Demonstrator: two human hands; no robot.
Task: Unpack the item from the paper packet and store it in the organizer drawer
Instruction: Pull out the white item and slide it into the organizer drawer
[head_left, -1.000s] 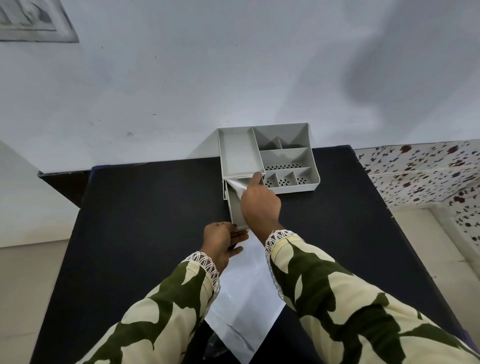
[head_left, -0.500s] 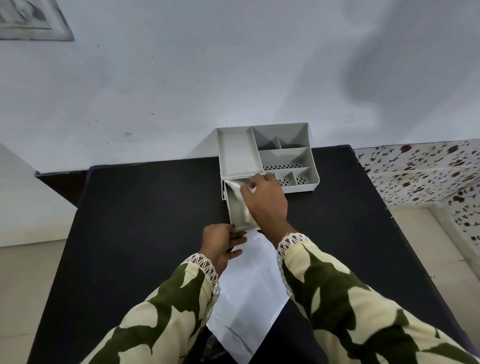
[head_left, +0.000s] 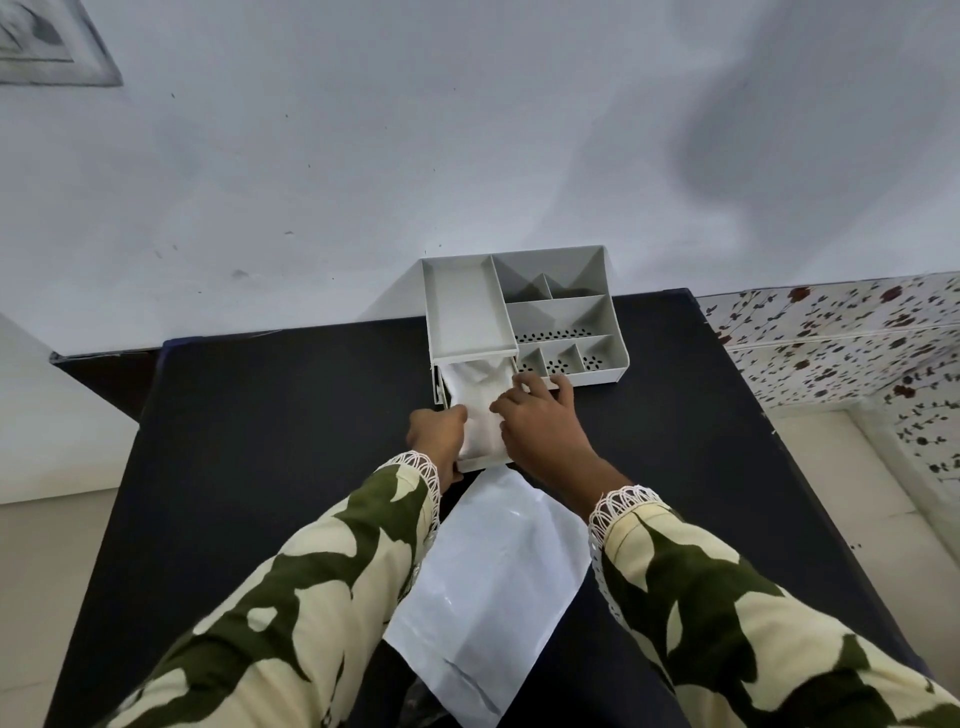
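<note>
While the grey plastic organizer's pull-out drawer (head_left: 475, 457) stands open, we note from the head view: soft white item (head_left: 480, 410) lying inside it. Left hand (head_left: 436, 441) grips the drawer's left front corner; right hand (head_left: 540, 421) rests fingers spread, loosely curled, on the item and right wall. Flat white paper packet (head_left: 488, 592) lies on the black table (head_left: 260, 441). We judge unpacking done; closing remains.

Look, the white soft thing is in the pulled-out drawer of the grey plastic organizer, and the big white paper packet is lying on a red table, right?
Nearly right. The head view shows the white soft thing in the pulled-out drawer of the grey plastic organizer, and the big white paper packet lies flat in front of it. But the table is black, not red.
</note>
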